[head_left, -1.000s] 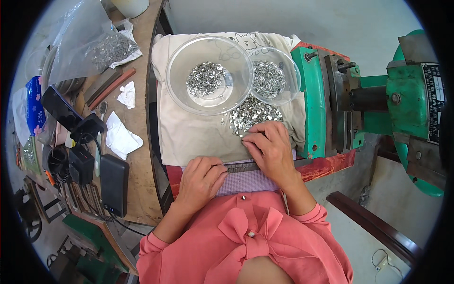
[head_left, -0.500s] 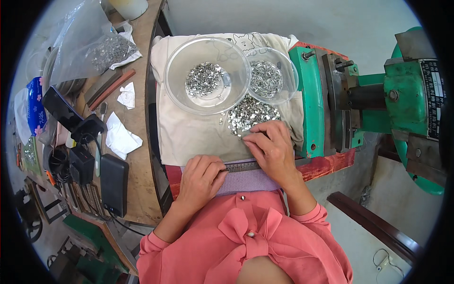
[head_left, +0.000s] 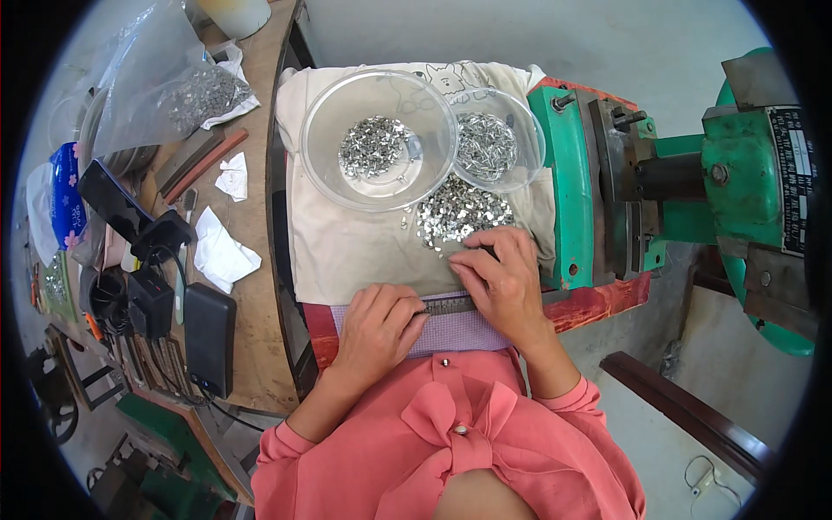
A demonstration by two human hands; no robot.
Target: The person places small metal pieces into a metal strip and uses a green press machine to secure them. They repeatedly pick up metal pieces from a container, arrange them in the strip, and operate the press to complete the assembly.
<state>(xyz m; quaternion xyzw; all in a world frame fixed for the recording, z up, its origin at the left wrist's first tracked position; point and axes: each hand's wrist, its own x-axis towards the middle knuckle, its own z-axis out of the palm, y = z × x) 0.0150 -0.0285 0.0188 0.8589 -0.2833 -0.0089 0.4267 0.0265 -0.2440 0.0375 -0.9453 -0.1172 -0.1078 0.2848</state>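
Note:
A dark, narrow metal strip with a row of fine slots (head_left: 451, 305) lies along the near edge of the cloth. My left hand (head_left: 379, 329) is closed at its left end, fingertips pinched against the strip; anything small between them is hidden. My right hand (head_left: 505, 279) is above the strip's right part, thumb and forefinger brought together beside the near side of a heap of small shiny metal pieces (head_left: 459, 212). Something dark shows between its fingers, too covered to name. Behind the heap are a large clear plastic bowl (head_left: 312, 165) and a smaller clear tub (head_left: 534, 156), both holding small metal parts.
A green machine with a vise-like block (head_left: 572, 191) stands close on the right. On the wooden bench (head_left: 260, 338) at left are a phone on a stand (head_left: 117, 204), a black power bank (head_left: 211, 342), white paper (head_left: 224, 251) and a plastic bag of metal bits (head_left: 204, 95).
My left hand has slid slightly right along the strip, covering more of its left end. My right hand has drawn slightly right and back from the heap.

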